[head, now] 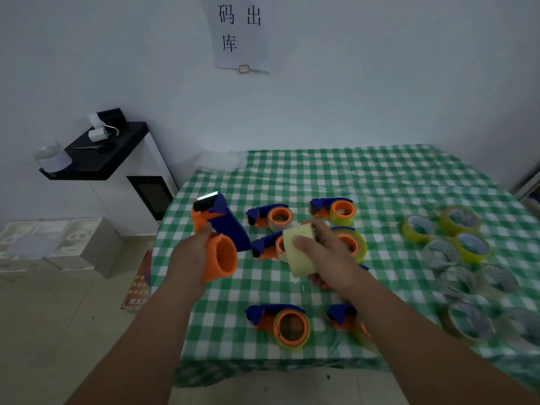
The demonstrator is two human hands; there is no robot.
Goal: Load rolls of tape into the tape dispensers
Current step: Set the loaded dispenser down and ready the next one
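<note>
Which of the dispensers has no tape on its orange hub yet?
The dispenser held up in the left hand: its orange hub is bare. The dispensers lying on the table that show their hubs already have rolls on them.

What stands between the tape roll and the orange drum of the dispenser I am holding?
Nothing visible. The tape roll in the right hand and the orange drum of the dispenser in the left hand have only open air between them.

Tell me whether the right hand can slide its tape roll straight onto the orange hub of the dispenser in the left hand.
Probably yes. The right hand holds the tape roll beside the orange hub, whose open end faces it. Nothing lies between them, and the left hand grips the dispenser from behind.
</note>
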